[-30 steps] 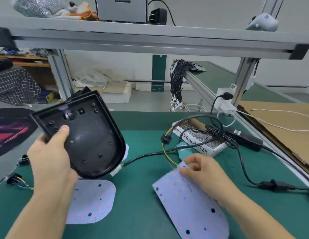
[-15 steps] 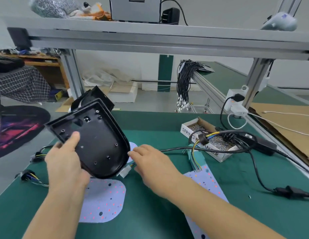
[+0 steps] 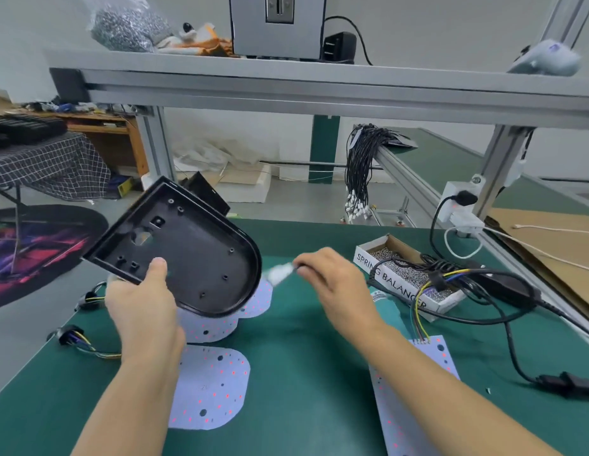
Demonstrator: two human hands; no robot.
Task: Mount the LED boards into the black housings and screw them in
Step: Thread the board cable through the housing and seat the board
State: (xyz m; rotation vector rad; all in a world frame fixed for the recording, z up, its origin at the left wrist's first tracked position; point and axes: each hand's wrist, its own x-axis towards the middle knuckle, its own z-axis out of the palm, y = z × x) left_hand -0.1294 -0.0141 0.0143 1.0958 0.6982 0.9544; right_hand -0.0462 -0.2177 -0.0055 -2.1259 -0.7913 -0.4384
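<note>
Head view: black housing [image 3: 191,255] in left hand [image 3: 145,307].

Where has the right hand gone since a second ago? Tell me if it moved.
Yes. The right hand left the wired LED board and moved left toward the black housing.

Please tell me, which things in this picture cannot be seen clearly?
- Head view: the white plug in the right hand is smeared by motion blur.
- The board under the black housing is mostly covered by it.
- The right board is cut off by the bottom edge.
- The left hand hides the housing's near edge.
</note>
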